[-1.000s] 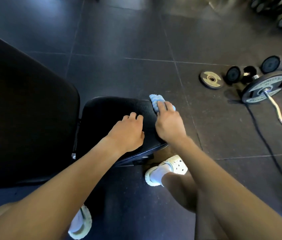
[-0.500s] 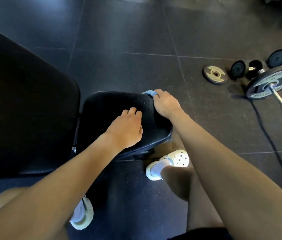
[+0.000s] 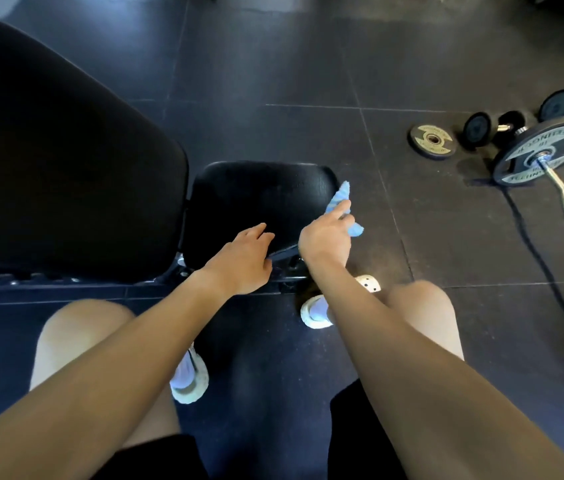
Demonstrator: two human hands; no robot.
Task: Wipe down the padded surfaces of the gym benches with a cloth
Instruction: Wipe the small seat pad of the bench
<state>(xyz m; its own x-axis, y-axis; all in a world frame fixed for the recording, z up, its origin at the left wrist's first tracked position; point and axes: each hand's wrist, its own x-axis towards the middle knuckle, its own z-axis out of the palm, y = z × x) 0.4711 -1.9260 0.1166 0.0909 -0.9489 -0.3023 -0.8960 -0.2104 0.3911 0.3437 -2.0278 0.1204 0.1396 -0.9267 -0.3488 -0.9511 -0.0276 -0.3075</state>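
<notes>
A black padded bench seat lies in the middle, with the large black back pad rising to its left. My right hand grips a light blue cloth just off the seat's right edge, cloth ends sticking out above and right of the fingers. My left hand hovers with relaxed fingers over the seat's near edge and holds nothing.
A small weight plate, dumbbells and a curl bar with a large plate lie on the dark floor tiles at the right. A black cable runs toward me. My feet in white clogs stand below the seat.
My right hand came off the seat's far right corner, drawing the cloth back and off the right edge. My left hand slid from the pad toward its near edge. The camera rose and pulled back.
</notes>
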